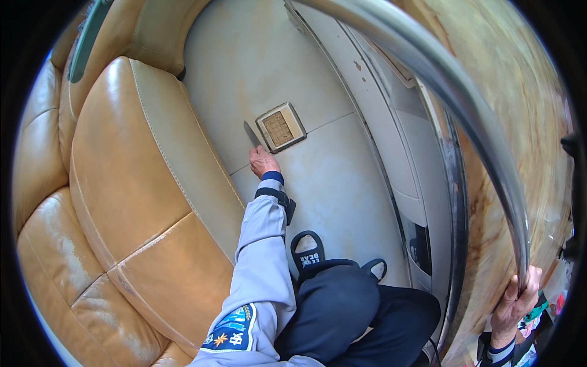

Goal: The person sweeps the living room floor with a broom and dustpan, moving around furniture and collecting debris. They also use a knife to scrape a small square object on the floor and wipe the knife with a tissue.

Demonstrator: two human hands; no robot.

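My left hand reaches down to the tiled floor and grips a knife, its grey blade pointing away from me. Just right of the blade lies a square beige-rimmed piece with a brown, cracked-looking centre. It sits by a tile joint; whether it is set into the floor or lies on it, I cannot tell. At the lower right, my right hand is closed around the near end of a shiny metal tube. The tube arcs across the view above the marble-patterned tabletop.
A worn tan leather sofa lines the left side, with a green-handled brush on it at the top. White cabinet fronts stand below the tabletop. A black slipper is on my foot. Mixed items crowd the lower right.
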